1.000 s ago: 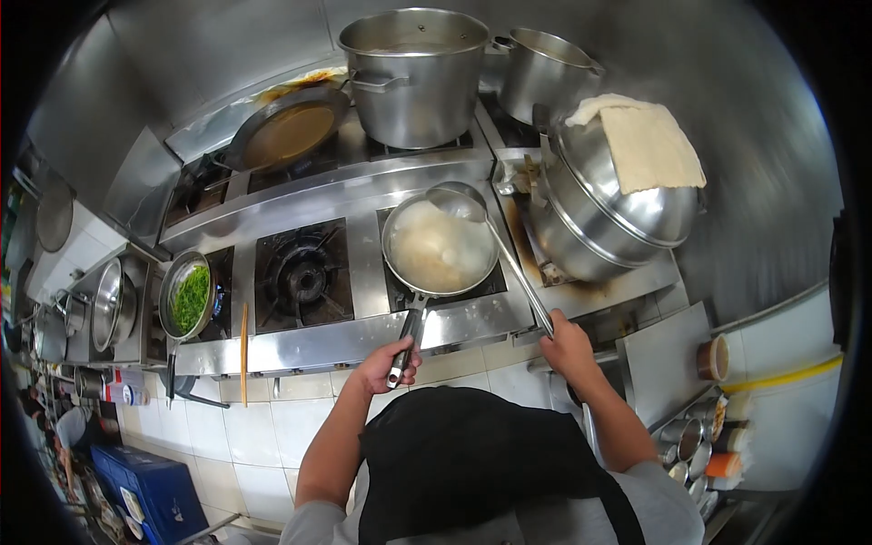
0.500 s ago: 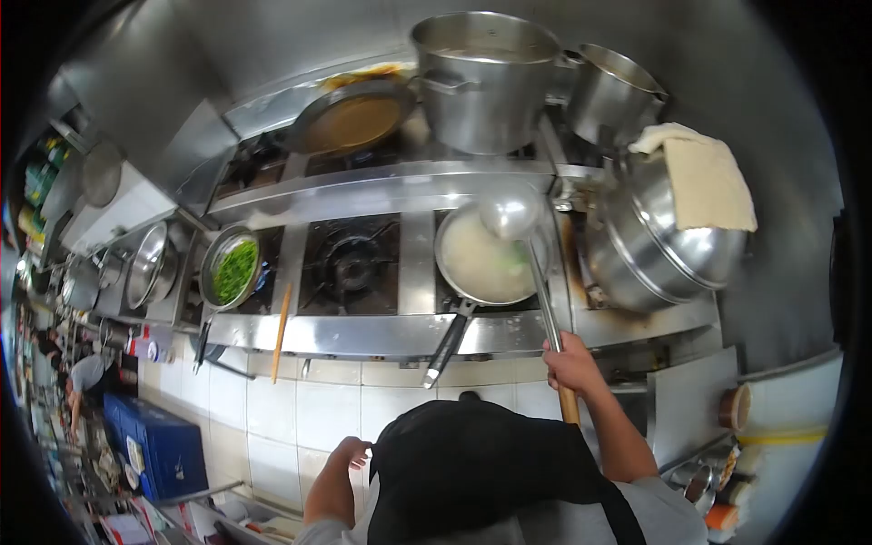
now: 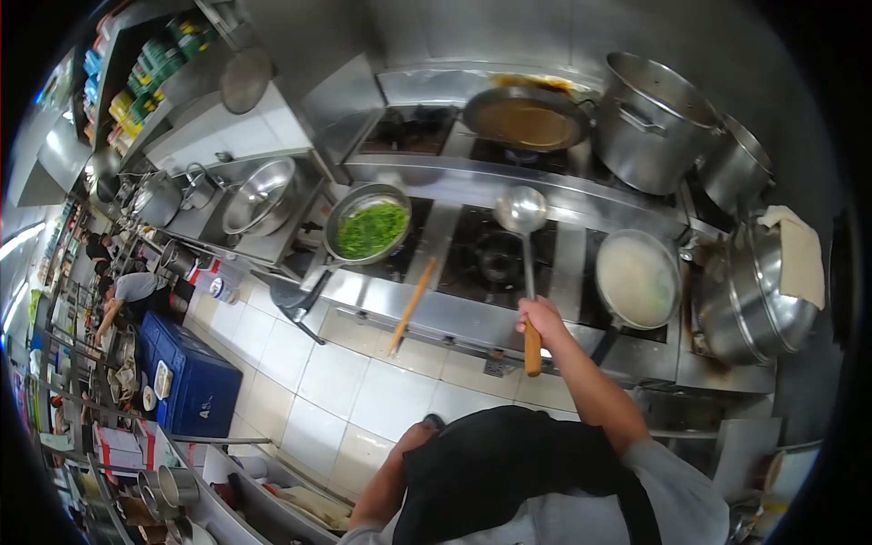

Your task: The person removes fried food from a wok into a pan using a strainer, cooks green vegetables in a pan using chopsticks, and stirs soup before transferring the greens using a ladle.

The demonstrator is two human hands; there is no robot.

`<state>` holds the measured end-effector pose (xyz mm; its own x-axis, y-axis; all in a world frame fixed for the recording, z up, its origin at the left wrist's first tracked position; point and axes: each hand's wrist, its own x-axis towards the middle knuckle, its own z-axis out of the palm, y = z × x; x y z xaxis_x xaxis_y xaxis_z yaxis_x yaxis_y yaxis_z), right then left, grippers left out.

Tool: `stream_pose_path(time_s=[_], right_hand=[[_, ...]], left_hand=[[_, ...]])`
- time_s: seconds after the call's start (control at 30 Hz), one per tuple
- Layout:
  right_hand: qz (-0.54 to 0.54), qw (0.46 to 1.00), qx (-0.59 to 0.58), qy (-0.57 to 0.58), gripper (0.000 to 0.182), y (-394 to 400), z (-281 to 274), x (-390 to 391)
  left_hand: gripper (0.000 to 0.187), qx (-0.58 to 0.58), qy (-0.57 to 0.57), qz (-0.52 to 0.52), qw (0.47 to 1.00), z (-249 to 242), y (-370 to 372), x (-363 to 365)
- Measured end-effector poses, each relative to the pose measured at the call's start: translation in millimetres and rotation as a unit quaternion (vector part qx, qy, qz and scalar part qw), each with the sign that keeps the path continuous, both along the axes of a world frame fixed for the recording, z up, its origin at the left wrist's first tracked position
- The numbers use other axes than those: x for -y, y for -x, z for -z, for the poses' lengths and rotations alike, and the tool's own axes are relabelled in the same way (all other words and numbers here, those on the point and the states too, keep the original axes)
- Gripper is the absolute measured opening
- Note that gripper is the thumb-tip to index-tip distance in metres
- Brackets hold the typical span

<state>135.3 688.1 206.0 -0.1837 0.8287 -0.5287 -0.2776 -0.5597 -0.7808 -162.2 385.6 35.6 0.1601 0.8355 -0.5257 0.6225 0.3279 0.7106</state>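
Note:
My right hand [image 3: 542, 321] is closed around the handle of a long metal ladle [image 3: 528, 263] with a wooden grip end. The ladle's bowl hangs over the middle burner [image 3: 499, 255]. To the right stands a frying pan [image 3: 614, 325] of cloudy whitish liquid [image 3: 636, 277], with a faint green patch in it. On the left burner sits another pan [image 3: 332, 245] holding chopped greens [image 3: 372, 229]. Low beside the black apron is my left hand [image 3: 417, 437], its fingers mostly hidden.
At the back are a wide pan of brown liquid [image 3: 531, 123] and a large stockpot [image 3: 649, 136]. A cloth [image 3: 799, 259] drapes over steel pots at right. A wooden stick [image 3: 413, 306] juts past the stove edge. A blue bin [image 3: 195, 377] and a person [image 3: 136, 295] are at left.
My view has swung left. The ladle has moved from above the whitish pan to over the middle burner. My left hand has drawn in against the apron.

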Motion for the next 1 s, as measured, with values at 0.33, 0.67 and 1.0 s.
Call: stream_pose_path(time_s=[0.33,0.67,1.0], right_hand=[[-0.227,0.631,0.597,-0.44,0.054,131.0,27.7,31.1],[-0.426,0.402,0.591,-0.555,0.024,292.9,49.4,-19.2],[-0.477,0.494,0.565,-0.456,0.026,292.9,3.9,-60.6]], left_hand=[[0.036,0.122,0.216,-0.485,0.838,-27.9,211.2,77.1],[0.033,0.195,0.187,-0.428,0.862,-39.2,227.3,15.9],[0.03,0.031,0.007,-0.242,0.97,-45.5,238.5,-74.6]])
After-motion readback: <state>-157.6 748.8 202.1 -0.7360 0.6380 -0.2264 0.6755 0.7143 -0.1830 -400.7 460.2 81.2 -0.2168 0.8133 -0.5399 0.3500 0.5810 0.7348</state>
